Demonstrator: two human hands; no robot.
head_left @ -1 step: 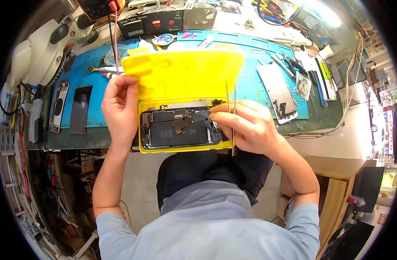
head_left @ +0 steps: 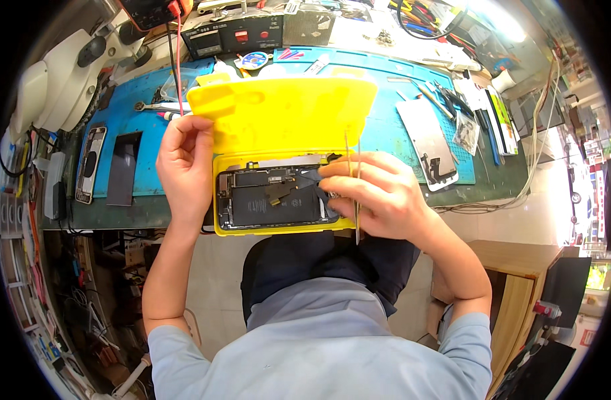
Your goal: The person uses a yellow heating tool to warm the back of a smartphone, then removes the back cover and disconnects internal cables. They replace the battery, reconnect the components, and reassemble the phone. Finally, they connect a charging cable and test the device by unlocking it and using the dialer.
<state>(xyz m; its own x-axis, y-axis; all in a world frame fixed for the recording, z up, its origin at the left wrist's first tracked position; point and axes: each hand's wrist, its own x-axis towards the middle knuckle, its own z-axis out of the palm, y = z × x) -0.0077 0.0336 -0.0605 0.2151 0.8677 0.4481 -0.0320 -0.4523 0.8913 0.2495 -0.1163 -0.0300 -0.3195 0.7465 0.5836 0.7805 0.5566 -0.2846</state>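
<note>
An open yellow plastic box (head_left: 220,225) is tilted over my lap at the bench's front edge, its lid (head_left: 285,113) raised. Inside lies an opened phone body (head_left: 273,208) with its black battery and small metal parts showing. My left hand (head_left: 187,157) pinches the lid's left edge between thumb and fingers. My right hand (head_left: 382,193) is closed around metal tweezers (head_left: 357,150), which stick out above and below it. Its fingertips rest at the phone's right end on a dark flat piece (head_left: 310,179), mostly hidden by the fingers.
On the blue mat (head_left: 165,147) lie a phone housing (head_left: 91,165) and a dark panel (head_left: 124,169) at left. A white phone screen (head_left: 422,137) and hand tools (head_left: 452,100) lie at right. A microscope (head_left: 65,80) stands far left, a black device (head_left: 235,37) behind.
My right hand has shifted slightly left and down, with the tweezers tilting a little. The dark piece under its fingers sits lower and is more covered. My left hand has not moved.
</note>
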